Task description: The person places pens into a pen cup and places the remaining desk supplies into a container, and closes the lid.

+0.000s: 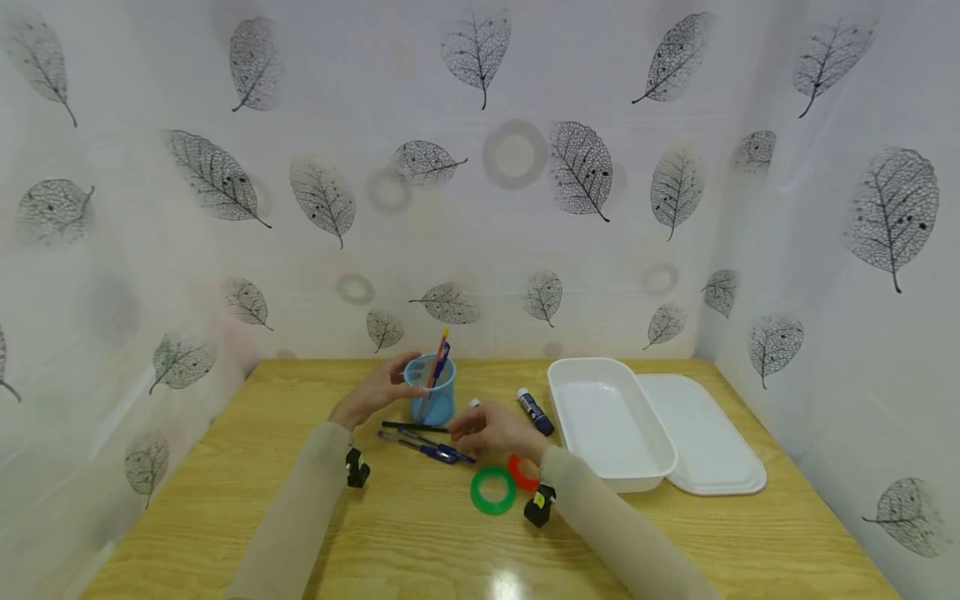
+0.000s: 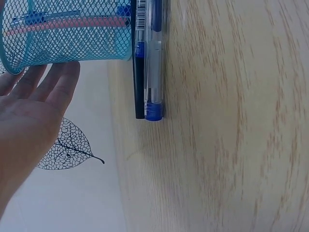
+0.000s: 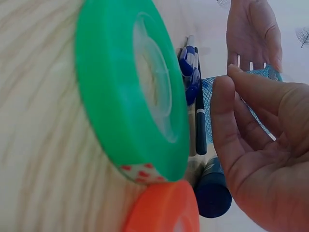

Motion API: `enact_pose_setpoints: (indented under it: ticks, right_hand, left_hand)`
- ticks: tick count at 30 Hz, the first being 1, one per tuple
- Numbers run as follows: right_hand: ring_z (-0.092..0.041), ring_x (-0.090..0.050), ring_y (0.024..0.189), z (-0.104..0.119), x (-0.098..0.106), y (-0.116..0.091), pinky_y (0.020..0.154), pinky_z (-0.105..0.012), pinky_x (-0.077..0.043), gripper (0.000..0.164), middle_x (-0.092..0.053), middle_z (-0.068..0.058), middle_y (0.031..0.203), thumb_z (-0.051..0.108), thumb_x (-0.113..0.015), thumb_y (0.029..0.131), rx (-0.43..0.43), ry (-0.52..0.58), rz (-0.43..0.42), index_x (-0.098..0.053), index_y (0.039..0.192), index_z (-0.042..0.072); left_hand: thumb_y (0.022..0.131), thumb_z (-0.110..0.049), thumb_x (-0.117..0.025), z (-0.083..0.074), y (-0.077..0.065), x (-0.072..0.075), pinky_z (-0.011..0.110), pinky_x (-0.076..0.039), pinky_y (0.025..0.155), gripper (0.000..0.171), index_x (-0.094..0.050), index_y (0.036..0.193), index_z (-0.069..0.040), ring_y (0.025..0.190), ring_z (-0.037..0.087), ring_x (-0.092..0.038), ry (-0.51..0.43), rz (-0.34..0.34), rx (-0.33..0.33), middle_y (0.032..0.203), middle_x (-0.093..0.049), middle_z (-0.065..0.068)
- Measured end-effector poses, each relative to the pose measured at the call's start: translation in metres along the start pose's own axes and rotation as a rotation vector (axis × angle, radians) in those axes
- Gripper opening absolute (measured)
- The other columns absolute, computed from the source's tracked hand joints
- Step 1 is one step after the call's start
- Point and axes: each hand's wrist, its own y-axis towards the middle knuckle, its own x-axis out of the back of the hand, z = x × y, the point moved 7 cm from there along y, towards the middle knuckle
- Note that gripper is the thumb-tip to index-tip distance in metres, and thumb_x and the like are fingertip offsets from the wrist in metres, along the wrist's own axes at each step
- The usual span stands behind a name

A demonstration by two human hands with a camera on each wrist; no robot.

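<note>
My left hand (image 1: 381, 390) grips a light-blue mesh pen cup (image 1: 441, 407), with the thumb in front and the fingers around the far side. A red pencil (image 1: 437, 363) and a blue pen (image 1: 442, 360) stand tilted inside the cup. To the right and nearer, my right hand (image 1: 497, 431) hovers above the table with its fingers loosely bent; nothing shows between its fingertips in the right wrist view. Two clear-barrelled blue pens (image 1: 439, 454) lie below the cup, beside a slim black pen or pencil (image 1: 412, 427).
A green tape roll (image 1: 480, 504) and a red tape roll (image 1: 517, 473) lie in front of the right hand. A dark-blue glue stick (image 1: 536, 412) rests left of a white tray (image 1: 667, 467). The white lid (image 1: 712, 433) lies right of the tray. A leaf-patterned curtain (image 1: 480, 250) encloses the table.
</note>
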Motion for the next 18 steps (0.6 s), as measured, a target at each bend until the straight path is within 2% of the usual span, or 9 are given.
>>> enact_pose_setpoints:
  ticks: [7, 11, 18]
  right_hand:
    - [-0.014, -0.062, 0.079, -0.0037, 0.0012, -0.0016, 0.066, -0.029, -0.053, 0.026, -0.066, 0.001, 0.097, 0.009, -0.066, 0.082, -0.007, -0.079, -0.02, -0.066, 0.108, 0.008]
    - [-0.012, -0.062, 0.081, -0.0069, -0.0027, -0.0012, 0.067, -0.028, -0.053, 0.027, -0.066, 0.0, 0.1, 0.007, -0.066, 0.082, -0.019, -0.066, 0.009, -0.065, 0.109, 0.007]
    - [-0.012, -0.061, 0.084, -0.0081, -0.0072, -0.0003, 0.07, -0.026, -0.052, 0.028, -0.066, 0.0, 0.098, 0.003, -0.067, 0.08, -0.061, -0.073, 0.024, -0.065, 0.108, 0.008]
  left_hand:
    - [0.076, -0.033, -0.073, -0.0014, 0.001, 0.0, 0.049, -0.034, 0.098, 0.081, -0.028, 0.142, -0.018, 0.124, 0.029, -0.037, 0.022, -0.016, -0.003, 0.138, -0.038, 0.011]
    - [0.077, -0.031, -0.072, -0.0015, 0.0001, -0.0005, 0.049, -0.032, 0.099, 0.079, -0.029, 0.141, -0.02, 0.125, 0.03, -0.036, 0.021, -0.014, -0.01, 0.139, -0.037, 0.011]
    - [0.078, -0.029, -0.071, -0.0029, -0.002, 0.0003, 0.05, -0.032, 0.098, 0.078, -0.028, 0.142, -0.017, 0.126, 0.033, -0.034, 0.03, -0.007, -0.022, 0.14, -0.035, 0.015]
